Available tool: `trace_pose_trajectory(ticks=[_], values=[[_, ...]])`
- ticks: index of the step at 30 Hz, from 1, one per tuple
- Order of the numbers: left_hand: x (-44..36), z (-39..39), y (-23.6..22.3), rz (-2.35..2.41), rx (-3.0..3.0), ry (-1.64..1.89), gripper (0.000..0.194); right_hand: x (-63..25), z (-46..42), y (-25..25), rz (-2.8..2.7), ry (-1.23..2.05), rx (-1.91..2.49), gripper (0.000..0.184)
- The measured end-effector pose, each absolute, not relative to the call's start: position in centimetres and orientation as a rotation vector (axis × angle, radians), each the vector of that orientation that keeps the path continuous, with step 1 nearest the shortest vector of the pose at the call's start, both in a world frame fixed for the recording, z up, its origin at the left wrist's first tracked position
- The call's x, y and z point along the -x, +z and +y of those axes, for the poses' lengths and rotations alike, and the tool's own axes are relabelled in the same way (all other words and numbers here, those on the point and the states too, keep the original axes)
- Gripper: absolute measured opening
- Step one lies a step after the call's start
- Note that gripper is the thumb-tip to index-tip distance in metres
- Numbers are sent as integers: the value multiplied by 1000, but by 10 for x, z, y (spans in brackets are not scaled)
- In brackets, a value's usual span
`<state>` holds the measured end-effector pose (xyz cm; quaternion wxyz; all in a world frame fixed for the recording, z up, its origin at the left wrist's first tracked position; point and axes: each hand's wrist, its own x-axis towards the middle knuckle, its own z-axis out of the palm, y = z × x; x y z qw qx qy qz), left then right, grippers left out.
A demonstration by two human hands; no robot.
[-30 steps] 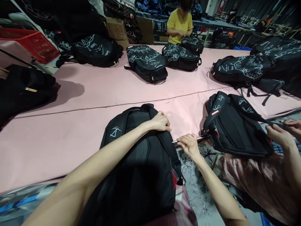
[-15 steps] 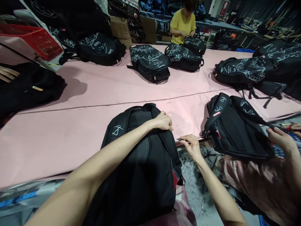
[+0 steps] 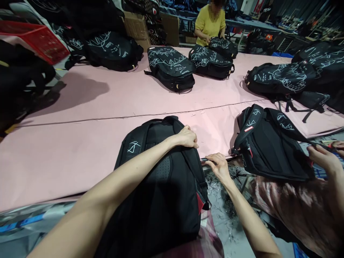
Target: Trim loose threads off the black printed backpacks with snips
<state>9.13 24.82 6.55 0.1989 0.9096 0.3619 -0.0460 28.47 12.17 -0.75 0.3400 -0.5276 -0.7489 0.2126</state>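
Note:
A black backpack [image 3: 161, 179] lies back-up in front of me on the pink table [image 3: 80, 143]. My left hand [image 3: 186, 138] is closed over its upper right edge by the shoulder strap. My right hand [image 3: 217, 165] sits at the table edge just right of the backpack, fingers pinched on a small metal tool [image 3: 204, 159] whose tip shows. Below it lie dark thread scraps [image 3: 223, 190].
A co-worker's hands [image 3: 322, 157] at the right hold a second black backpack [image 3: 268, 143]. Several printed black backpacks [image 3: 169, 66] lie across the far table. A person in a yellow top [image 3: 209, 23] works at the far side. A red crate [image 3: 37, 39] stands at left.
My right hand has drawn slightly up toward the table edge with the tool. The view has shifted a little; my left hand stays on the backpack.

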Motion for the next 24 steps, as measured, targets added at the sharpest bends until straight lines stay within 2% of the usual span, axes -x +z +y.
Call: trace_pose_trajectory(ticks=[3, 7, 10, 12, 15, 17, 19, 24], values=[[-92, 251, 64, 1009, -2555, -133, 33, -283, 123, -8, -1813, 706, 1428, 15], [-86, 247, 66, 943, -2595, -46, 33, -279, 123, -10, -1254, 1088, 1424, 20], [-70, 220, 66, 817, -2702, 272, 30, -272, 114, -10, -1098, 1323, 1392, 32], [-53, 189, 59, 816, -2743, 536, 26, -265, 102, -10, -1174, 1469, 1377, 32], [-23, 138, 37, 1121, -2589, 889, 17, -253, 86, -11, -1339, 1630, 1346, 32], [-7, 109, 21, 1427, -2253, 1060, 24, -247, 78, -12, -1411, 1610, 1366, 33], [1, 89, 10, 1587, -1771, 1065, 32, -242, 73, -13, -1465, 1505, 1421, 35], [-18, 76, 8, 1308, -970, 818, 38, -230, 68, -6, -1618, 1274, 1578, 36]])
